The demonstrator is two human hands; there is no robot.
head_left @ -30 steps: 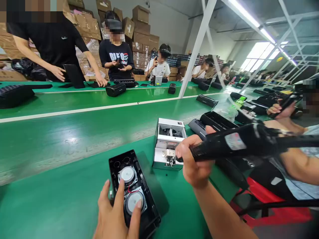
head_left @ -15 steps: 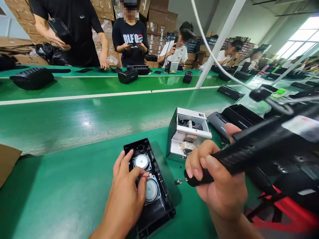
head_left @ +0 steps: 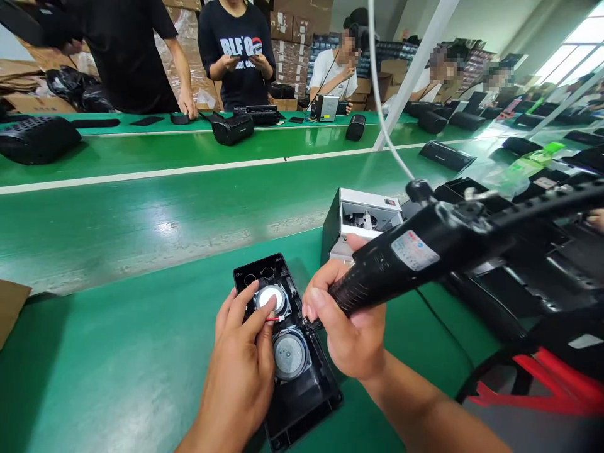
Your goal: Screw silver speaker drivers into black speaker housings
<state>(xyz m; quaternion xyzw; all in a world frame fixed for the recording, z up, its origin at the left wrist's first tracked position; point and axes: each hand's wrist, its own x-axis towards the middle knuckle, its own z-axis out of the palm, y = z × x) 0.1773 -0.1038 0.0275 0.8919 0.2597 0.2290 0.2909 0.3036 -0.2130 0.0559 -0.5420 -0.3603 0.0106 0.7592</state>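
An open black speaker housing (head_left: 302, 402) lies on the green work surface, with two round silver speaker drivers (head_left: 289, 355) set in it. My left hand (head_left: 240, 358) rests over its left side, two fingers spread across the upper part. Between that hand's index finger and thumb is a short red wire (head_left: 272, 319), close to the upper driver. My right hand (head_left: 352, 324) is wrapped round a black electric screwdriver (head_left: 387, 264) with a white label. Its tip points down at the housing's right side, between the drivers; fingers partly hide it.
Just behind the screwdriver stands a grey-white screw feeder box (head_left: 365, 211). Black speaker parts (head_left: 509, 277) crowd the right, near a red frame (head_left: 542, 384). A white cable (head_left: 377, 94) hangs down to the screwdriver. Co-workers stand across the green conveyor (head_left: 189, 207); cardboard (head_left: 12, 308) is at left.
My right hand has brought the screwdriver left, from beside the housing to its right side between the drivers. My left hand stays at the red wire. The view has shifted slightly.
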